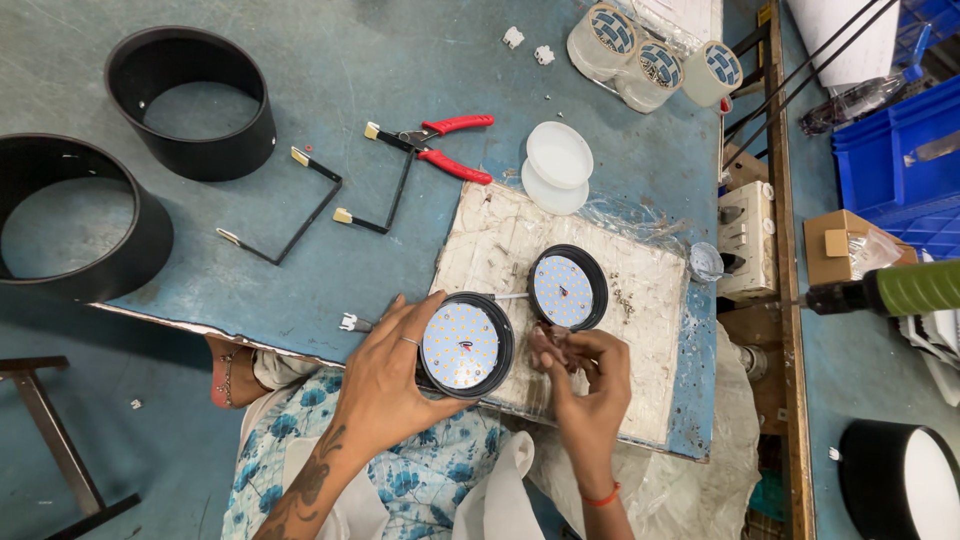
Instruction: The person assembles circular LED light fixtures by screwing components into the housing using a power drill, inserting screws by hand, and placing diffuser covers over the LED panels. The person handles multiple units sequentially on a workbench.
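L hand [385, 375] is wrapped loosely around the 9 o'clock rim of a round black LED disc [465, 345], fingers curled on it, disc sitting at the near edge of a white foam board [500, 245]; a 2nd LED disc [567, 288] lies flat at 1 o'clock from it, just beside. R hand [585, 380], at 3 o'clock of the 1st disc, has fingertips pinched together on sth tiny, too small to tell what. Red-handled pliers [445, 145] at 12 o'clock, 2 black rings [190, 100] at 10 o'clock, 2 white caps [557, 165] by the board's far edge, tape rolls [650, 55] at 1 o'clock, well apart.
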